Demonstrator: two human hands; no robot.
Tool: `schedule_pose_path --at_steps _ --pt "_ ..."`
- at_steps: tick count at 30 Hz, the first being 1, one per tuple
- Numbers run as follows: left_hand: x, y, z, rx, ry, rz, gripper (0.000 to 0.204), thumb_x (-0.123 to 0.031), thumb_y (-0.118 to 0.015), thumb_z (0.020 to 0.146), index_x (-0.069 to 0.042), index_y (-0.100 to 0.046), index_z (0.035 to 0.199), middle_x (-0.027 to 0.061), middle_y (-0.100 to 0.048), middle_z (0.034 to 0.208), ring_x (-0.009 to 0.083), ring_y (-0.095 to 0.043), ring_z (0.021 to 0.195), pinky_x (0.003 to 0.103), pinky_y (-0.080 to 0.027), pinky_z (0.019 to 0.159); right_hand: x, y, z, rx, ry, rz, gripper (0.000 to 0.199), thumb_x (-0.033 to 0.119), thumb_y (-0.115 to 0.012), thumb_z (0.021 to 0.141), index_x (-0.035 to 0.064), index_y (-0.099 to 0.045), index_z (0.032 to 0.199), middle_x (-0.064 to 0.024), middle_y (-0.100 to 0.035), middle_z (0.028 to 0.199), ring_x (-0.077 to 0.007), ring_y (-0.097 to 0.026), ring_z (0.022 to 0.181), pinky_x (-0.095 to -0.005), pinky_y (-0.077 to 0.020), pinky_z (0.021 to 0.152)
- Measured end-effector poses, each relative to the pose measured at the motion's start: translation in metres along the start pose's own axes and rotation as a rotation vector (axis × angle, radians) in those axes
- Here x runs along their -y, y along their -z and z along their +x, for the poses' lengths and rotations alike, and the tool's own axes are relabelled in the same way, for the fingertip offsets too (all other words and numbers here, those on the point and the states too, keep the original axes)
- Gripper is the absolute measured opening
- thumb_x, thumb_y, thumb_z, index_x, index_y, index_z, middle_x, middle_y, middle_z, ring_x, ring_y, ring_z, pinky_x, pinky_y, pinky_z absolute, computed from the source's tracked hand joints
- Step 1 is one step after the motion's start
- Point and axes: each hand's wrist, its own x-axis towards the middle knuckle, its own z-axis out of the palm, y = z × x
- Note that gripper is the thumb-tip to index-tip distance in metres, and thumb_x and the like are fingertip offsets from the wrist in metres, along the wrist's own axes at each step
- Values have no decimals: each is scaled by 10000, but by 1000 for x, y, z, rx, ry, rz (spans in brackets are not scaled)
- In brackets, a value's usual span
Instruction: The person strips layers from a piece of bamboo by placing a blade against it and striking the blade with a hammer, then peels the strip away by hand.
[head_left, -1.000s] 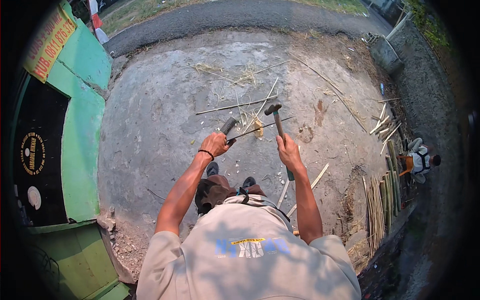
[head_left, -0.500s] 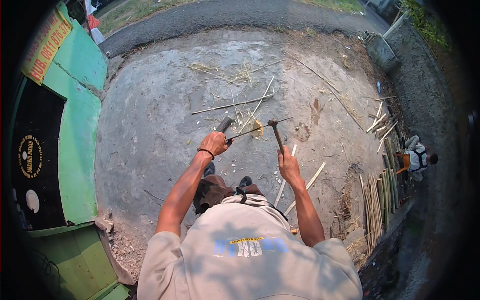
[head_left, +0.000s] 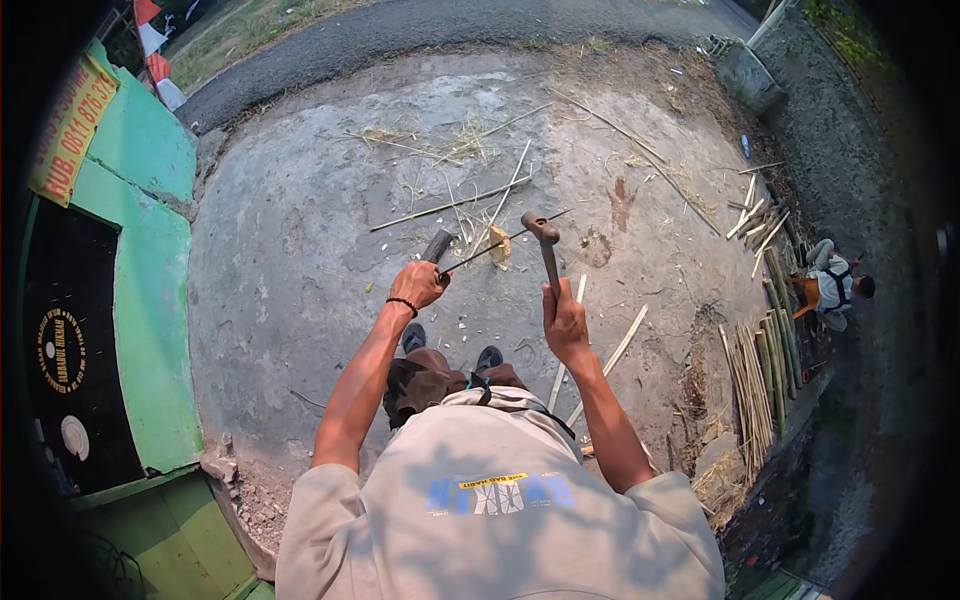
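My left hand (head_left: 420, 284) is closed round the handle of a long, thin dark blade, a machete (head_left: 470, 258), held out level and pointing right and away. In my right hand (head_left: 566, 322) is a hammer (head_left: 548, 255) with a wooden-looking handle. Its head is up, apart from the blade, and overlaps the view of the blade near its tip. Below the blade, a pale yellow cut wood piece (head_left: 500, 246) sits on the ground. A short dark piece of wood (head_left: 438, 245) shows just beyond my left hand.
Long bamboo strips (head_left: 450, 205) and shavings litter the concrete ahead. Bamboo poles (head_left: 775, 365) and thin strips (head_left: 745, 390) are stacked at right, where another person (head_left: 830, 285) sits. A green wall (head_left: 155, 340) stands at left; a road (head_left: 420, 45) crosses the far side.
My right hand has lifted the hammer up and off the blade, so its head looks larger. The left hand keeps its hold on the machete. The whole view has shifted slightly.
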Motion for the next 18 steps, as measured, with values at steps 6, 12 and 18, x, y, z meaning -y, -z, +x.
schedule_pose_path --at_steps 6,12,18 --pt "10 -10 3 16 56 25 376 -424 -638 937 -69 -752 881 236 -678 784 451 -663 768 516 -528 700 0 6 -10 322 -300 -33 293 314 -517 1055 25 -543 1014 -238 -611 700 -463 -618 665 -496 -454 594" --pt "3 8 11 17 103 14 370 -403 -674 882 -44 -736 812 246 -692 805 470 -669 783 524 -553 710 92 80 29 -19 -53 261 175 203 -527 1059 30 -542 1066 -80 -479 589 -166 -477 500 -355 -393 492" --pt "-3 6 11 8 138 7 366 -402 -683 867 -43 -747 838 255 -696 828 463 -682 817 520 -564 739 11 5 35 -6 81 30 181 154 -528 1041 28 -459 1151 -238 -582 645 -468 -594 572 -519 -424 491"
